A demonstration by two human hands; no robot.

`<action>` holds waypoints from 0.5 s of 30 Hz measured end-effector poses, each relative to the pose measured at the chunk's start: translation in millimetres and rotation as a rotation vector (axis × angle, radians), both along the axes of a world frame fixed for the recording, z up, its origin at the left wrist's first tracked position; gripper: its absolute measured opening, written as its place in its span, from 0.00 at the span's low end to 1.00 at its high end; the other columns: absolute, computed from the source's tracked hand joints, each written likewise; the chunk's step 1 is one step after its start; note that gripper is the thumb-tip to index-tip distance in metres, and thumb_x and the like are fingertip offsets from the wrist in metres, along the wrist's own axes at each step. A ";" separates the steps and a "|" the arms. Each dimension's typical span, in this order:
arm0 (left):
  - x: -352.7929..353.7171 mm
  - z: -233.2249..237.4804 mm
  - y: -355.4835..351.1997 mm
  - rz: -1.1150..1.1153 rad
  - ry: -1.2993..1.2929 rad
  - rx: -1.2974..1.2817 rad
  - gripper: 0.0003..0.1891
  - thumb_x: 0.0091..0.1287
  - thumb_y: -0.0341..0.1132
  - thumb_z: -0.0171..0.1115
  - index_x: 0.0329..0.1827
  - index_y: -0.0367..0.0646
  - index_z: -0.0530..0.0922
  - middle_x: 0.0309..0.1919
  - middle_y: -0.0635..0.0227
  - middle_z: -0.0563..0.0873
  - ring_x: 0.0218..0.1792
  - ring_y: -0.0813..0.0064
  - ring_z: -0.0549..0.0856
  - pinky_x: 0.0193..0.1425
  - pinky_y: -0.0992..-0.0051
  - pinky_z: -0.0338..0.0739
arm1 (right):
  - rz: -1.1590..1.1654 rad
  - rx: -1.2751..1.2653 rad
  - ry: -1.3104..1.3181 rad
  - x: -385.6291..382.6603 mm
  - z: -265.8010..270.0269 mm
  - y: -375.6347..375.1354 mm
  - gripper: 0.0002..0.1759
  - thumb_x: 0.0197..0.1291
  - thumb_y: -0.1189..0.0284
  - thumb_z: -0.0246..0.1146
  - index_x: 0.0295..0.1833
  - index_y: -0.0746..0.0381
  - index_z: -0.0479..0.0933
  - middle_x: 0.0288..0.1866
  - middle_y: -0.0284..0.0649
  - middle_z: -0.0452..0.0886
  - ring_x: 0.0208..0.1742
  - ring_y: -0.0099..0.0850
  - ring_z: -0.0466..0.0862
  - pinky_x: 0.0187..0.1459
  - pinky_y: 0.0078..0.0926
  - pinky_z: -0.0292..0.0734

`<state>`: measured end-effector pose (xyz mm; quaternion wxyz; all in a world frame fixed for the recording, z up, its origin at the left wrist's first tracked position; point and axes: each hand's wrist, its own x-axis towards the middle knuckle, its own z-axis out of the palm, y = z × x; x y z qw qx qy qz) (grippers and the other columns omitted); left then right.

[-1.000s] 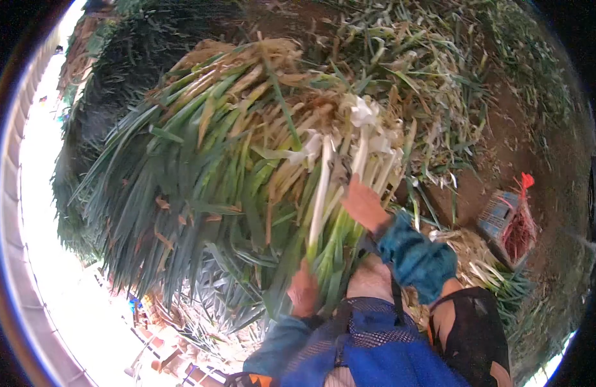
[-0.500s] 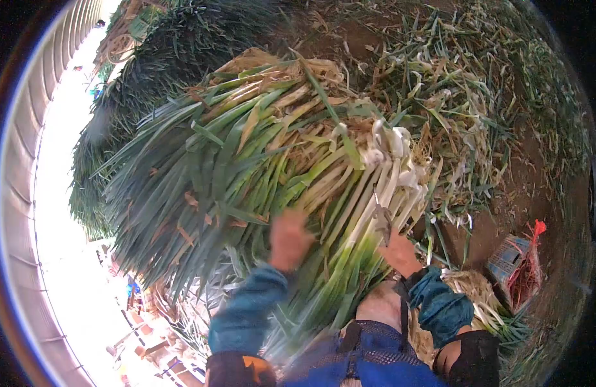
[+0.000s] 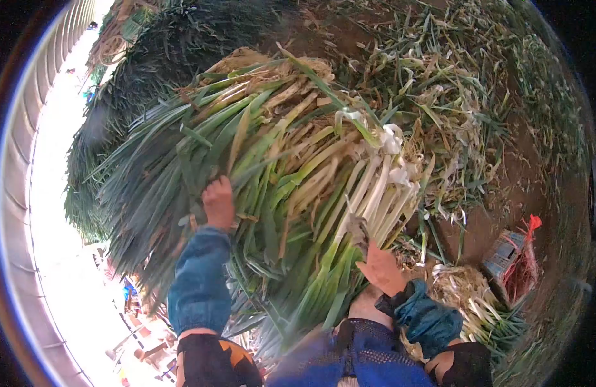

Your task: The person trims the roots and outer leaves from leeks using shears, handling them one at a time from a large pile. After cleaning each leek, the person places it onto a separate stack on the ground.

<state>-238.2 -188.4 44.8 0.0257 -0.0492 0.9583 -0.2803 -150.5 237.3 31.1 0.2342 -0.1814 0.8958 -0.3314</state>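
A large heap of leeks (image 3: 304, 187) spreads before me, white root ends towards the right and long green leaves towards the left. My left hand (image 3: 218, 201) is closed in the leaves on the left part of the heap; a blurred leek leaf (image 3: 262, 166) stretches from it to the right. Over the lower stalks, my right hand (image 3: 381, 267) is closed round a small dark metal tool (image 3: 357, 231) with a thin pointed tip. What kind of tool it is I cannot make out. Its tip lies against or just above the white stalks.
Trimmed leaves and peelings (image 3: 452, 109) litter the ground at the right. A blue-grey box (image 3: 502, 253) with red strings stands at the lower right, near a smaller bundle of leeks (image 3: 472, 293). Another dark green pile (image 3: 162, 64) rises at the back left.
My left hand has moved left and up across the leaves and is now closed there. My right hand has shifted slightly left and down with the tool.
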 end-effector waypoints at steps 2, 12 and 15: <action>24.0 12.2 36.4 -0.119 0.035 0.017 0.17 0.56 0.30 0.54 0.51 0.40 0.73 0.29 0.67 0.74 0.33 0.69 0.76 0.40 0.71 0.71 | -0.018 -0.029 -0.099 -0.1 11.6 -15.7 0.38 0.52 0.61 0.63 0.60 0.74 0.57 0.32 0.55 0.77 0.34 0.51 0.79 0.32 0.42 0.75; 89.0 14.2 103.4 -0.157 -0.095 0.141 0.22 0.53 0.28 0.54 0.53 0.33 0.72 0.29 0.65 0.73 0.33 0.67 0.74 0.42 0.70 0.68 | 0.049 0.020 -0.246 -29.1 12.6 -77.1 0.37 0.50 0.65 0.61 0.62 0.71 0.55 0.34 0.55 0.78 0.35 0.53 0.79 0.34 0.44 0.75; 104.7 8.3 118.9 -0.150 -0.125 0.164 0.22 0.55 0.27 0.53 0.54 0.32 0.71 0.30 0.64 0.74 0.34 0.66 0.75 0.43 0.68 0.69 | -0.056 -0.022 -0.256 -38.2 2.6 -69.6 0.36 0.50 0.65 0.62 0.60 0.71 0.56 0.34 0.56 0.78 0.34 0.54 0.79 0.35 0.46 0.75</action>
